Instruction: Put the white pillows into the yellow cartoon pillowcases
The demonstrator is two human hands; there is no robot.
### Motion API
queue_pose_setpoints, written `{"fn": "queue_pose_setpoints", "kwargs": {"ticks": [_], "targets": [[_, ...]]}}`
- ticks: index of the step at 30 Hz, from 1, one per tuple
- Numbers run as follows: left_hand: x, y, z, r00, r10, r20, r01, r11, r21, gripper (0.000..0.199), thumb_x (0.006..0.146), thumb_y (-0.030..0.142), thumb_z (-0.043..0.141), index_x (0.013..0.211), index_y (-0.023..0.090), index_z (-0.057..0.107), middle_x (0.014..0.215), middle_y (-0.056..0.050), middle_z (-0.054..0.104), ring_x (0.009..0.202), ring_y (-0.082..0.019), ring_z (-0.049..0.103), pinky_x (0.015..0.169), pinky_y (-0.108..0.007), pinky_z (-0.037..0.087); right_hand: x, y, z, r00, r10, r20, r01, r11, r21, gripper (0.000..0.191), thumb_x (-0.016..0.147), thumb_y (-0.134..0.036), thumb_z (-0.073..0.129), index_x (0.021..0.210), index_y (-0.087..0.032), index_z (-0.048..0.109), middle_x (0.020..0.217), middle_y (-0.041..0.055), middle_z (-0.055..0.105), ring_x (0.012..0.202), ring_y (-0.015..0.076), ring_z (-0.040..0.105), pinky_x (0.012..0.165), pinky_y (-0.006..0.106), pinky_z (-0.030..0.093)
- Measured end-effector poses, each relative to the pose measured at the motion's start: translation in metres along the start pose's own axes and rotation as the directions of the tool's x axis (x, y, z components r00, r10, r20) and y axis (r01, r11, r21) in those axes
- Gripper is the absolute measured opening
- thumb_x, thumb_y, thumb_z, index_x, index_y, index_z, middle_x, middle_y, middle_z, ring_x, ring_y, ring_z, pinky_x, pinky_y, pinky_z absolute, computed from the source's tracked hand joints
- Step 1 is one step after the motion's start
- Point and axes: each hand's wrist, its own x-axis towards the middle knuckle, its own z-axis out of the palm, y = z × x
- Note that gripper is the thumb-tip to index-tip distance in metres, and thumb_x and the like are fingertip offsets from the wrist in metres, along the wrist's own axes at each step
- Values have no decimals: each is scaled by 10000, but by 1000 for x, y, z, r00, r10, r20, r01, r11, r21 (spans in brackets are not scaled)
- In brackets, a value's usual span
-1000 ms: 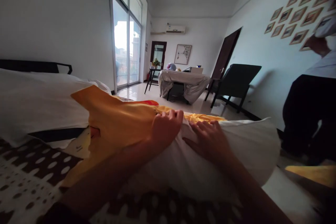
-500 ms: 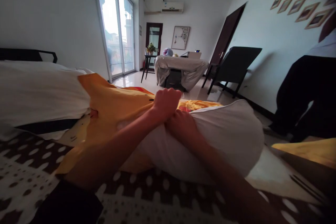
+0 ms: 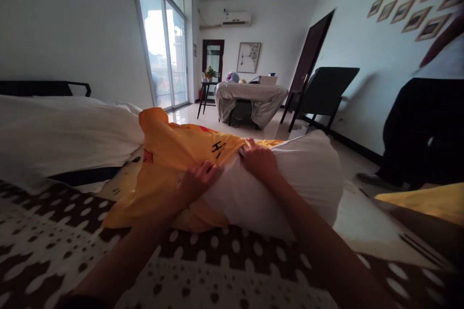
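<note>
A white pillow point(image 3: 308, 174) lies on the brown-and-white patterned bedding, its left part inside an orange pillowcase point(image 3: 163, 140) with black lettering and a red patch. My left hand point(image 3: 201, 181) is closed on the pillowcase near its open edge, at the front of the pillow. Higher and to the right, my right hand point(image 3: 259, 158) has its fingers curled on the pillowcase's rim at the top of the pillow. The pillowcase's far left end hangs loose and creased. How far the pillow reaches inside is hidden.
Another white pillow point(image 3: 65, 135) lies at the left. Patterned bedding point(image 3: 203, 270) spreads in front. At the right stands a person in black trousers point(image 3: 420, 125), beside yellow cloth point(image 3: 427, 205). A dark chair point(image 3: 328, 91) and a covered table point(image 3: 250, 91) stand beyond.
My left hand has come down and left, away from my right hand, which has shifted slightly right and up. The pillowcase is spread more over the pillow, showing its lettering.
</note>
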Motion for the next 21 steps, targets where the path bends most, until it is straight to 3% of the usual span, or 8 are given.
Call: {"fn": "queue_pose_setpoints", "kwargs": {"ticks": [3, 7, 9, 11, 14, 16, 21], "targets": [[-14, 15, -13, 998, 18, -61, -22, 998, -58, 177, 898, 163, 500, 1043, 149, 600, 761, -51, 585, 701, -175, 520, 642, -297, 392, 0, 1, -12, 999, -17, 35, 16, 1000, 19, 339, 954, -274, 302, 1045, -175, 612, 1112, 115, 625, 871, 206, 631, 703, 292, 406], [-55, 41, -35, 983, 179, -41, -183, 963, -199, 313, 880, 188, 459, 1167, 132, 570, 1078, -133, 616, 1030, -262, 538, 903, -425, 388, -10, 6, -35, 997, 63, 34, -64, 998, 10, 313, 931, -311, 364, 1049, -157, 609, 999, 131, 668, 888, 228, 640, 698, 284, 402], [-79, 52, -41, 970, 234, 63, -213, 946, -243, 302, 858, 204, 461, 1117, 133, 597, 1102, -131, 611, 1047, -277, 528, 935, -455, 369, -15, 4, -45, 997, 69, 36, -69, 998, 0, 303, 917, -338, 396, 1024, -159, 615, 979, 130, 677, 885, 236, 646, 691, 284, 404], [-95, 59, -42, 955, 193, 223, -150, 969, -199, 297, 847, 208, 470, 1093, 119, 610, 1091, -143, 613, 1016, -284, 533, 917, -465, 376, -18, -2, -55, 997, 64, 33, -64, 998, -8, 295, 915, -331, 396, 1008, -162, 619, 982, 125, 681, 868, 238, 653, 683, 289, 409], [-99, 65, -39, 896, 72, 439, -1, 987, -159, 269, 856, 281, 493, 1001, 110, 642, 972, -156, 641, 925, -290, 556, 835, -467, 405, -17, -14, -68, 998, 57, 20, -56, 998, -16, 279, 912, -249, 378, 1012, -156, 621, 992, 126, 683, 862, 229, 660, 684, 289, 415], [-93, 75, -38, 847, 66, 528, 50, 978, -203, 255, 836, 324, 528, 902, 122, 669, 856, -140, 661, 850, -281, 575, 812, -466, 414, -15, -21, -78, 999, 52, 8, -52, 998, -18, 278, 904, -210, 377, 1015, -152, 625, 987, 127, 686, 874, 229, 661, 690, 289, 421], [-63, 127, -42, 703, 105, 704, 208, 916, -345, 187, 766, 196, 549, 826, 119, 708, 806, -146, 700, 796, -270, 614, 855, -500, 400, -8, -41, -111, 997, 25, -69, -26, 1000, -15, 263, 880, -173, 404, 940, -147, 658, 920, 133, 701, 880, 265, 668, 678, 310, 450]]}}
